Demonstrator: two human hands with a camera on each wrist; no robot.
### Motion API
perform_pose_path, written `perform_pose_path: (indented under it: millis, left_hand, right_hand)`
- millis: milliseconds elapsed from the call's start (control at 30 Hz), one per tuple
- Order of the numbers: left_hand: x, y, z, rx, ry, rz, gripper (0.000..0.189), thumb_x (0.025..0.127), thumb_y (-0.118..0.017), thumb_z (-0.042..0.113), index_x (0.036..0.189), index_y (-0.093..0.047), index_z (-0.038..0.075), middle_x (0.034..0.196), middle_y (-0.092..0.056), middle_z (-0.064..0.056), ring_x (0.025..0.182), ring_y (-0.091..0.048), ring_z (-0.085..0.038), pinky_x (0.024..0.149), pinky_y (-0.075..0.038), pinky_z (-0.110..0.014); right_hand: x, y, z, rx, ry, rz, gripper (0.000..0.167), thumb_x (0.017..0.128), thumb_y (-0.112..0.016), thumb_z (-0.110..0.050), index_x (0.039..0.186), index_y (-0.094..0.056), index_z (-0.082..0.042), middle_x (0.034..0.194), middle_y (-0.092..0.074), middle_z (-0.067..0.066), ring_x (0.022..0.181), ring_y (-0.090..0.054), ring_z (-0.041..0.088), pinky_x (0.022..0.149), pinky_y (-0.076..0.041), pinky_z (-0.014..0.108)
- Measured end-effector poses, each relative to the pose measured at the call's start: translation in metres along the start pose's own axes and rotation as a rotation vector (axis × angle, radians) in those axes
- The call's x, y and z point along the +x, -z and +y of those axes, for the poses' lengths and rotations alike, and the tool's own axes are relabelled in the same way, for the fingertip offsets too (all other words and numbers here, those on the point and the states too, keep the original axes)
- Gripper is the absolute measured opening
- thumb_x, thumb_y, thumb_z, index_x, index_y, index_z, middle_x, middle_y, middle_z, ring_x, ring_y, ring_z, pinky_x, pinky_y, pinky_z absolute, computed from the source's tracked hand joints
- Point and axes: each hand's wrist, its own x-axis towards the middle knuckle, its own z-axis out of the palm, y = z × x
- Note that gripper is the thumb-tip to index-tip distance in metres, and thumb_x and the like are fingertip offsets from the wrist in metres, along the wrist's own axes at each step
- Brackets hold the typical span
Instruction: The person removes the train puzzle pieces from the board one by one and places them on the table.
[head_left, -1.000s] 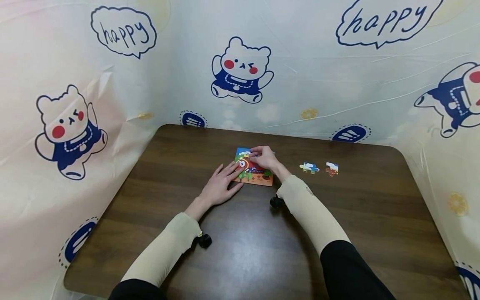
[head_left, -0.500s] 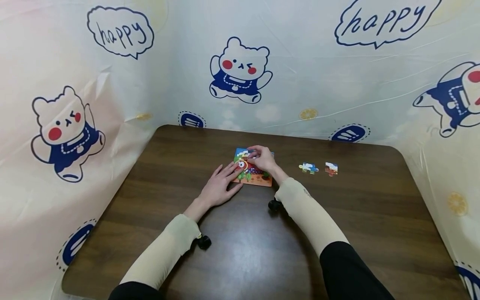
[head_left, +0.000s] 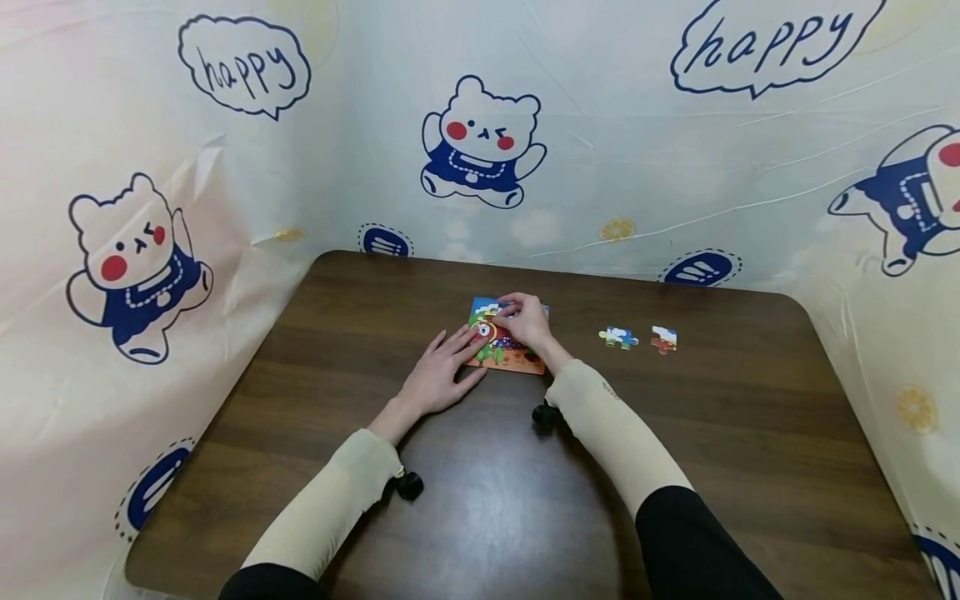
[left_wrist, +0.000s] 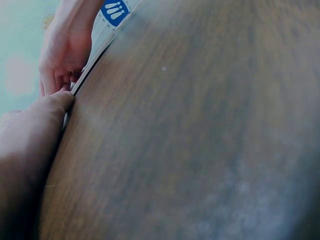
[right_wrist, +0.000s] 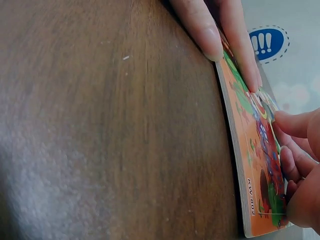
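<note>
A colourful jigsaw puzzle board with a red cartoon figure on an orange ground lies towards the back of the table. My left hand rests with spread, straight fingers on its left side, the thumb by the front edge. Over the board's upper part, my right hand pinches a puzzle piece between thumb and fingers, close against the picture; its grey edge shows in the right wrist view. The right hand covers the board's upper right. In the left wrist view, the left hand hides the board.
Two loose puzzle pieces lie to the right on the brown table: a blue and yellow piece and a red, white and blue piece. A printed cloth hangs behind the table and along both sides.
My right hand has shifted slightly left over the board, its wrist and forearm moving a little left and down. The left hand and the loose pieces have stayed put.
</note>
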Motion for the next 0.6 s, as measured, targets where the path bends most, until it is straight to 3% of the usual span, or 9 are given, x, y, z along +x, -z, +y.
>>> perform_pose_path:
  millis: [167, 400, 500, 600]
  left_hand:
    - [0.0005, 0.0008, 0.0004, 0.001, 0.0, 0.0, 0.065, 0.111, -0.059, 0.053, 0.168, -0.048, 0.026, 0.178, -0.04, -0.004, 0.17, -0.032, -0.025, 0.14, -0.019, -0.06]
    - [0.0004, 0.0013, 0.0006, -0.002, 0.0, -0.002, 0.064, 0.111, -0.058, 0.053, 0.169, -0.047, 0.026, 0.178, -0.041, -0.003, 0.17, -0.031, -0.024, 0.14, -0.019, -0.06]
    - [0.0006, 0.0009, 0.0006, -0.001, 0.004, -0.007, 0.065, 0.111, -0.058, 0.054, 0.169, -0.045, 0.027, 0.179, -0.04, -0.002, 0.171, -0.03, -0.024, 0.14, -0.019, -0.06]
    - [0.0006, 0.0005, 0.0008, 0.001, 0.008, -0.011, 0.066, 0.111, -0.058, 0.055, 0.17, -0.045, 0.028, 0.179, -0.038, -0.002, 0.171, -0.03, -0.024, 0.14, -0.018, -0.06]
  right_hand:
    - [0.0003, -0.0009, -0.0001, -0.012, -0.005, 0.004, 0.04, 0.102, -0.081, -0.014, 0.14, -0.072, -0.005, 0.116, -0.082, 0.018, 0.115, -0.075, 0.034, 0.114, -0.055, 0.052]
    - [0.0, -0.0029, 0.0004, -0.034, 0.003, 0.045, 0.039, 0.098, -0.086, -0.018, 0.133, -0.076, -0.005, 0.11, -0.083, 0.016, 0.122, -0.071, 0.033, 0.133, -0.03, 0.059]
    - [-0.0005, -0.0037, 0.0014, -0.034, 0.005, 0.056, 0.037, 0.098, -0.086, -0.017, 0.132, -0.076, -0.005, 0.11, -0.084, 0.016, 0.124, -0.07, 0.033, 0.133, -0.028, 0.059]
    - [-0.0009, -0.0036, 0.0032, -0.02, 0.016, 0.056, 0.038, 0.099, -0.085, -0.015, 0.134, -0.075, -0.004, 0.111, -0.084, 0.018, 0.123, -0.071, 0.034, 0.131, -0.034, 0.057]
